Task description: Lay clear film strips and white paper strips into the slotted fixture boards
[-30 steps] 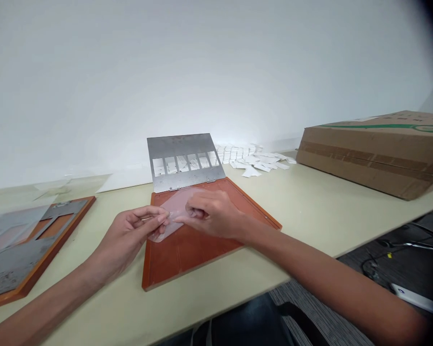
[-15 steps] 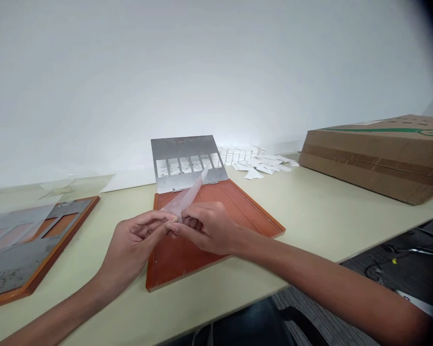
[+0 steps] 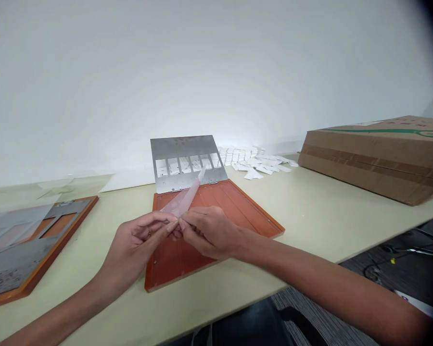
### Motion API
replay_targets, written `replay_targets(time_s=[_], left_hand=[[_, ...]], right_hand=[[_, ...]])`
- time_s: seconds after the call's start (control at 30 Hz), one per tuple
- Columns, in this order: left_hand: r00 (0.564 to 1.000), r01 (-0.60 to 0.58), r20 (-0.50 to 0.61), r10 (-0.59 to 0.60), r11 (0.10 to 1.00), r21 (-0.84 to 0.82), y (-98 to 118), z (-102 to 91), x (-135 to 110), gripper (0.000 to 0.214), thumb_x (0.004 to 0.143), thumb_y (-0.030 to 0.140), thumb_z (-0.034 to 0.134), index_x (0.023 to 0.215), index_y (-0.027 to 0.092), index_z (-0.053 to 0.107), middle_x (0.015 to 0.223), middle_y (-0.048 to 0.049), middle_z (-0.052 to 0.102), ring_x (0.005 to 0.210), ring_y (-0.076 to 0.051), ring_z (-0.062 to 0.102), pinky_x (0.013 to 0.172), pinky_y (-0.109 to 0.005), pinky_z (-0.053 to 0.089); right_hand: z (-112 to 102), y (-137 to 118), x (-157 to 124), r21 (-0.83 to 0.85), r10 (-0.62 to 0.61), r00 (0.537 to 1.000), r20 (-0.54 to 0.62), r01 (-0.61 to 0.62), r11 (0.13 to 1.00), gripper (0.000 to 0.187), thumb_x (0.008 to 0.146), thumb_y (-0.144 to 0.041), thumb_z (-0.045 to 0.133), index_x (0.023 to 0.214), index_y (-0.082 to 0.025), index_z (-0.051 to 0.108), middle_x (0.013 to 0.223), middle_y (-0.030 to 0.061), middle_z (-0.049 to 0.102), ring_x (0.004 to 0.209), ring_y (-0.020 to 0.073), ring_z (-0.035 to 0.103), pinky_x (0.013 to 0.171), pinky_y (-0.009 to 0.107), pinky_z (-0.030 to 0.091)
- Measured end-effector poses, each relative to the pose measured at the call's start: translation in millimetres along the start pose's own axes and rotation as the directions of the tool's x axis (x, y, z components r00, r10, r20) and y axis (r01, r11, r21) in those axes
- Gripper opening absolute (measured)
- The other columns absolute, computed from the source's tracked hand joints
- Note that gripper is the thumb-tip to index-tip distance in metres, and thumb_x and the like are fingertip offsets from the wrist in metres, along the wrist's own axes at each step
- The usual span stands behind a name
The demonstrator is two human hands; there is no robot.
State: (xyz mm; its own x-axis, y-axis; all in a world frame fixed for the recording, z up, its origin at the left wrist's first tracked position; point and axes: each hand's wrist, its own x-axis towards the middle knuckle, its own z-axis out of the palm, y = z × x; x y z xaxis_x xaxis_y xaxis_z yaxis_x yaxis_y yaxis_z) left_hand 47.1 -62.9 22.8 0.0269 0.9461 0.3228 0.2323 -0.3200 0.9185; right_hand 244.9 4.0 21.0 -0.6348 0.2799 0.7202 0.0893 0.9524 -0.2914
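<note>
A thin translucent plastic sheet (image 3: 188, 198) is pinched at its near corner by my left hand (image 3: 139, 240) and my right hand (image 3: 211, 233). The fingertips of both hands meet there, and its other end slants up and away. Below my hands lies a reddish-brown board (image 3: 182, 269). Hinged to the board's far edge, a grey metal plate (image 3: 182, 145) with a row of slots stands raised. My fingers hide the gripped corner of the sheet.
At left, a second wood-edged board with a slotted metal plate (image 3: 21, 269) lies partly under clear film (image 3: 14, 223). White paper pieces (image 3: 261, 166) are heaped behind the raised plate. A cardboard box (image 3: 375, 163) stands at right, near the table edge (image 3: 393, 233).
My right thumb and forefinger have come together at the sheet's corner, beside my left fingertips. The board and plate have not moved.
</note>
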Motion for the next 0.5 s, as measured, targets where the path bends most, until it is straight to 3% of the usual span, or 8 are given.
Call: replay_targets(time_s=[0.3,0.5], left_hand=[[0.998,0.041,0.049,-0.039,0.998,-0.037,-2.0,-2.4,0.3,0.021,0.091,0.046,0.077,0.093,0.025,0.077,0.086,-0.0020,0.073,0.081,-0.016,0.066,0.079,-0.021,0.054],[0.992,0.090,0.091,-0.083,0.993,-0.074,-6.2,-3.8,1.7,0.024,0.090,0.047,0.078,0.094,0.024,0.075,0.089,-0.0022,0.071,0.085,-0.016,0.065,0.081,-0.022,0.052]], right_hand=[[-9.8,4.6,1.1,0.100,-0.046,0.999,0.019,0.044,0.994,0.031,0.098,-0.016,0.042,0.069,-0.017,0.053,0.062,-0.0025,0.058,0.057,0.0078,0.047,0.058,0.020,0.037],[-2.8,6.6,0.6,0.135,0.061,0.998,0.006,-0.062,0.989,0.045,0.106,-0.043,0.052,0.072,-0.016,0.064,0.064,0.0002,0.065,0.057,0.0085,0.050,0.057,0.021,0.039]])
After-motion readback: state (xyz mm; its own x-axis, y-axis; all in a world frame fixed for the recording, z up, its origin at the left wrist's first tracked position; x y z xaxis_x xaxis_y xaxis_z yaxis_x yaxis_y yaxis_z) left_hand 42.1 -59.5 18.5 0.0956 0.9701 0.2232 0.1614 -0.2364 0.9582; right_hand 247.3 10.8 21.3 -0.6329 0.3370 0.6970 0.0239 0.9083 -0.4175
